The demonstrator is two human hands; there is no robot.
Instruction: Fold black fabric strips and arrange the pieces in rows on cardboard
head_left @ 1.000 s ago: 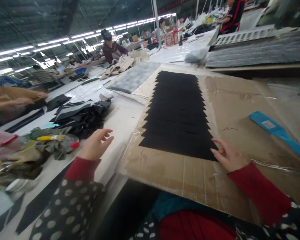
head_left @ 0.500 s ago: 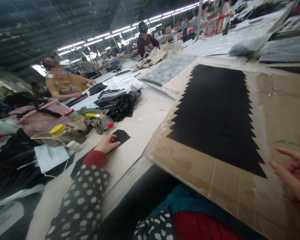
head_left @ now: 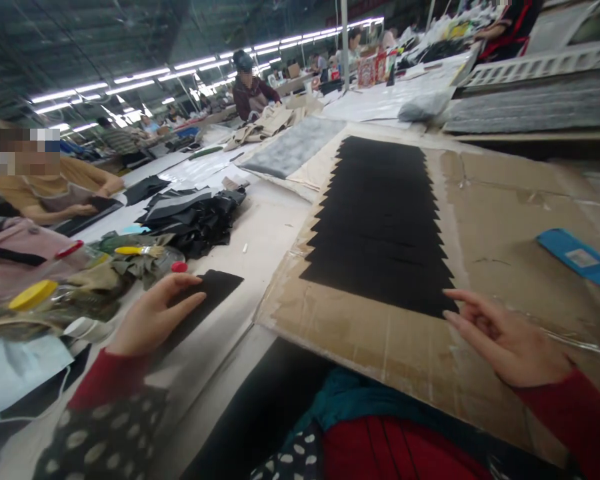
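My left hand (head_left: 163, 310) rests on a dark flat piece of black material (head_left: 223, 283) on the pale table; its thumb and fingers are apart, with no grip visible. My right hand (head_left: 500, 333) is at the near right corner of a large black sheet-like layout (head_left: 375, 220). Its index finger and thumb are stretched out and apart at that corner. Both sides of the layout have sawtooth edges, like overlapping strips, and it lies flat on a brown cardboard sheet (head_left: 370, 320).
A blue strip-shaped object (head_left: 580, 257) lies on the cardboard at right. Black scraps (head_left: 195, 217), a yellow-handled brush (head_left: 140, 251), a jar with a yellow lid (head_left: 33, 295) and a face mask (head_left: 25, 373) are at left. A co-worker (head_left: 55, 187) handles black pieces across the table.
The view has turned to the right. My right hand has moved left to the corner of the black layout. My left hand remains at the black material, its thumb and fingers wider apart.
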